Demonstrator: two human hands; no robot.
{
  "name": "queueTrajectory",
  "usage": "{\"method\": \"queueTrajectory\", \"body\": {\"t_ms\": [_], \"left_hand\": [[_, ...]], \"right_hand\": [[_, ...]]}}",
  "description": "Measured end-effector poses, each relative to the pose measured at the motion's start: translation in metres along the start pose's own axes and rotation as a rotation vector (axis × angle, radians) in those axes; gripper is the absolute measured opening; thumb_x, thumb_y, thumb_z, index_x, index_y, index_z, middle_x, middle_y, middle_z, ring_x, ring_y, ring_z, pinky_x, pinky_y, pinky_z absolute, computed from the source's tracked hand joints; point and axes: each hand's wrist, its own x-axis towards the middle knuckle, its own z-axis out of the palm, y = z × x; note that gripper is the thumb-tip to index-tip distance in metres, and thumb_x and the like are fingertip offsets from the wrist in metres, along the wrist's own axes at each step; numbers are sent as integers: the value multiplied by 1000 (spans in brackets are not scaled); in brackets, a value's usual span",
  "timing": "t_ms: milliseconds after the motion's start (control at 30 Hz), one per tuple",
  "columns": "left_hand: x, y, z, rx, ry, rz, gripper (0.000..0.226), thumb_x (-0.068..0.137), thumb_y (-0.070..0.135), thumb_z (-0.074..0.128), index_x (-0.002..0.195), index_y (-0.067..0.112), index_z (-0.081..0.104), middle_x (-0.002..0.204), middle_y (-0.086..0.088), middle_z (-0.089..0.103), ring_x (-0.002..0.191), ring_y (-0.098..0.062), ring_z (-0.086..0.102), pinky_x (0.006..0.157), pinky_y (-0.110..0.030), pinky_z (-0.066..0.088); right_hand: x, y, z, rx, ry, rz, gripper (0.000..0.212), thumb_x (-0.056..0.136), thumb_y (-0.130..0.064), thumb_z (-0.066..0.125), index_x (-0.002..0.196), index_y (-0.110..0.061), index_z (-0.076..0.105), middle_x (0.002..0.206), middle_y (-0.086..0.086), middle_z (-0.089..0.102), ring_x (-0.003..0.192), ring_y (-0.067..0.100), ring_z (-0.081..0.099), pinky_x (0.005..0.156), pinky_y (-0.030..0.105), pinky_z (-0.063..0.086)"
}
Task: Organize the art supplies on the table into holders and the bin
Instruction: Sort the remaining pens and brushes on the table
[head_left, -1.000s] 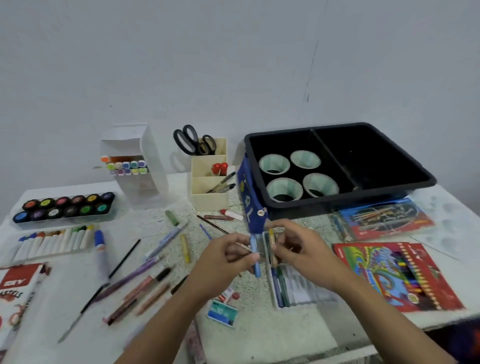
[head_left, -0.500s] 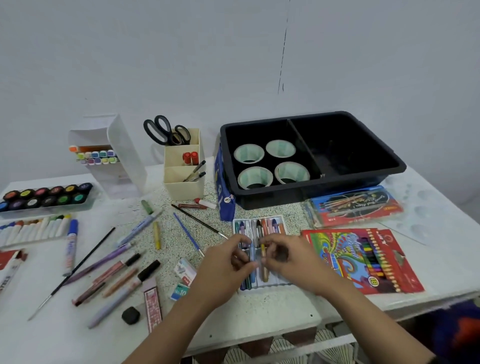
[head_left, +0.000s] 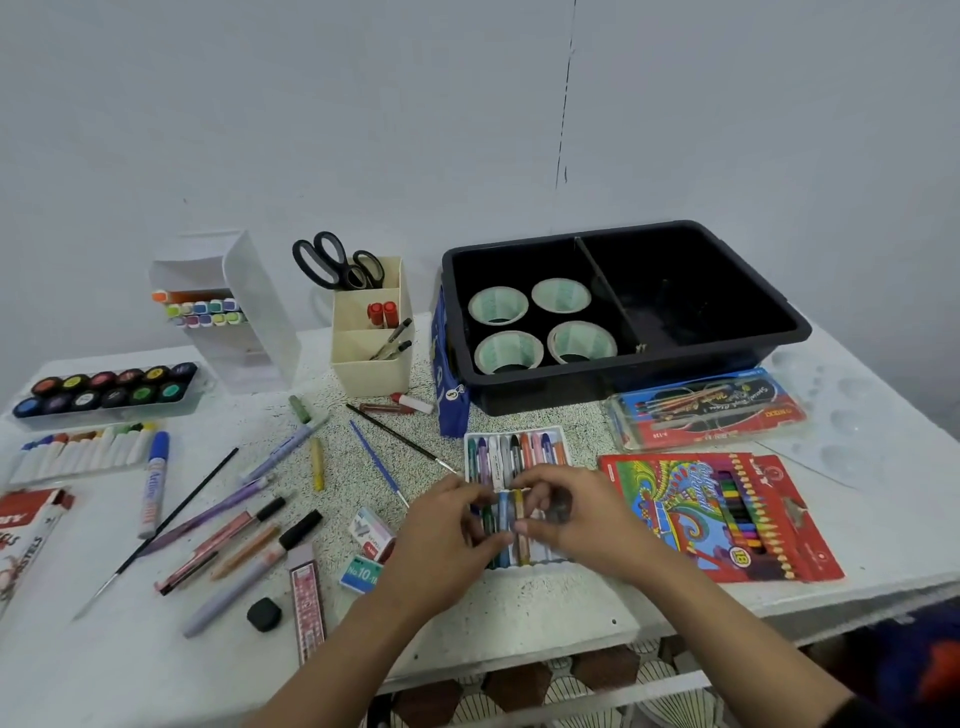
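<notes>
White crayon tray (head_left: 517, 448) lies at centre of the counter (head_left: 545, 603), both hands over its near half. Left hand (head_left: 447, 535) and right hand (head_left: 576, 514) each pinch crayons (head_left: 503, 514) in a narrow grip. Red pencil box (head_left: 717, 514) lies just right; black bin (head_left: 623, 312) stands beyond. Bare counter runs along the near edge.
</notes>
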Motion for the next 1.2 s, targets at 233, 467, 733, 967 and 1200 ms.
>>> {"method": "queueTrajectory", "body": {"t_ms": [233,467,733,967,1200], "left_hand": [[5,8,3,18,40,-73,20,89,44,70,88,24,70,92,7,54,73,-4,55,61,-11,35],[6,8,1,31,29,-90,19,85,37,76,75,22,69,90,4,51,69,-5,54,59,-12,36],[4,10,1,53,26,-76,18,85,34,75,79,17,73,87,2,53,73,-5,53,63,-20,41],[3,11,1,34,37,-88,18,89,31,70,78,17,69,87,1,55,71,-9,56,62,-19,44],[5,8,-1,15,29,-107,21,91,29,69,77,14,67,78,1,57,65,-10,55,55,-16,38]], "right_hand": [[-1,3,-1,60,14,12,37,74,-24,88,105,-34,70,85,-5,71,74,9,62,73,37,56],[-2,1,1,45,6,-20,39,74,-19,88,108,-29,72,86,-3,72,74,10,62,69,30,55],[-3,5,10,-57,59,-92,40,71,-23,90,106,-28,70,83,-6,66,78,15,60,72,38,54],[-10,4,13,-230,121,-228,24,76,-32,86,97,-24,77,86,-14,61,81,1,54,70,24,47],[-14,7,16,-416,149,-361,15,85,-35,76,85,-20,79,83,-13,59,82,4,48,75,24,42]]}}
